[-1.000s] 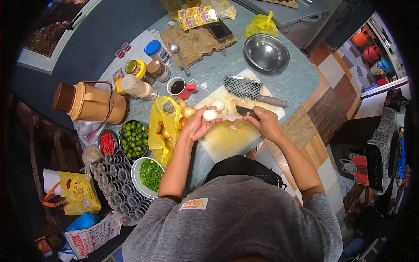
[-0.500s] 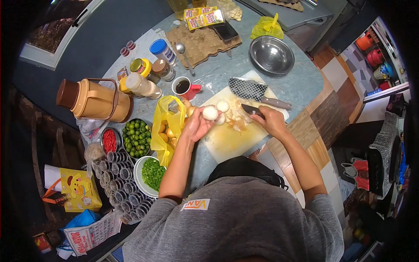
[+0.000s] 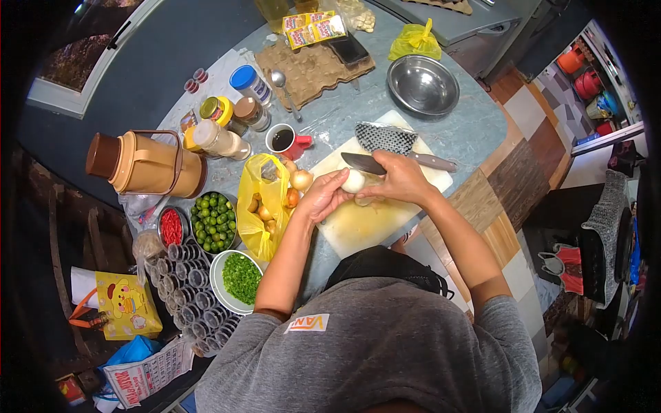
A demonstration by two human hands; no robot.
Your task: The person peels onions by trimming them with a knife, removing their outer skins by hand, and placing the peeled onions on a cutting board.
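My left hand (image 3: 325, 195) holds a peeled white onion (image 3: 353, 181) over the cutting board (image 3: 334, 230). The fingers of my right hand (image 3: 399, 180) are wrapped round a dark-bladed knife (image 3: 363, 162), its blade pointing left above the onion, and its fingertips are close to the onion's right side. A cleaver with a patterned blade (image 3: 385, 138) lies across the upper part of the board. Left of the board, unpeeled onions (image 3: 301, 179) sit beside and inside a yellow plastic bag (image 3: 256, 233). My hands hide part of the board and what lies on it.
Behind the board are a red mug (image 3: 297, 146), a metal bowl (image 3: 423, 85) and an egg tray (image 3: 310, 79). At left stand a thermos (image 3: 155, 165), green citrus fruits (image 3: 213, 220), chopped greens (image 3: 241, 278), red chillies (image 3: 170, 226) and stacked lidded cups (image 3: 184, 289).
My right hand has moved left with the knife, from the right part of the board to the onion. My left hand with the onion has shifted slightly right.
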